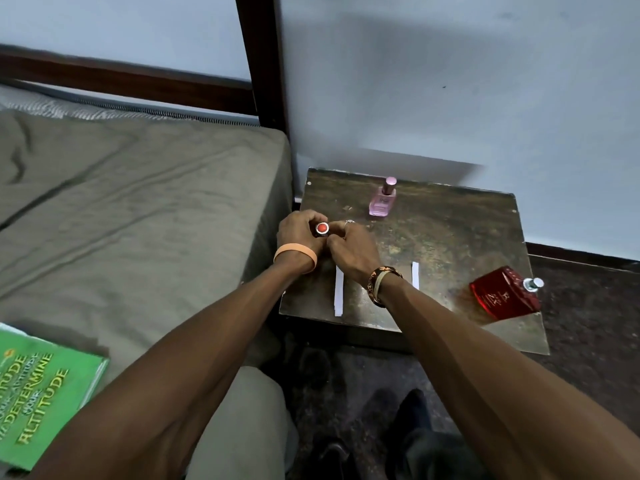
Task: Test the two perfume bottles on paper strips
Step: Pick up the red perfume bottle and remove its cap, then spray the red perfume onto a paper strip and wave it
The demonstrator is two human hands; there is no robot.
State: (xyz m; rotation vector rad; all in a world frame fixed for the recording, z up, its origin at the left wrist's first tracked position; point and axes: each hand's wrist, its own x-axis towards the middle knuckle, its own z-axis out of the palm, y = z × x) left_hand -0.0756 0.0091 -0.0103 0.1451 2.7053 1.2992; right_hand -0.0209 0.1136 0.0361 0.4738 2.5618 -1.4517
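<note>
A red cap [321, 228] with a silver rim is held over the left part of the small dark table [450, 237]. My left hand [298, 232] grips it, and my right hand [351, 251] pinches it from the other side. The red perfume bottle [504, 296] stands uncapped near the table's right edge, its silver sprayer bare. The pink perfume bottle [381, 199] stands capped at the back of the table, just beyond my hands. Two white paper strips lie flat near the front: the left strip [338, 291] between my wrists, the right strip [415, 275] beside my right wrist.
A bed with an olive sheet [138, 209] adjoins the table's left side, and a dark bedpost [263, 64] rises behind it. A green book [41, 393] lies on the bed at lower left. The wall stands right behind the table. Dark floor and my feet lie below.
</note>
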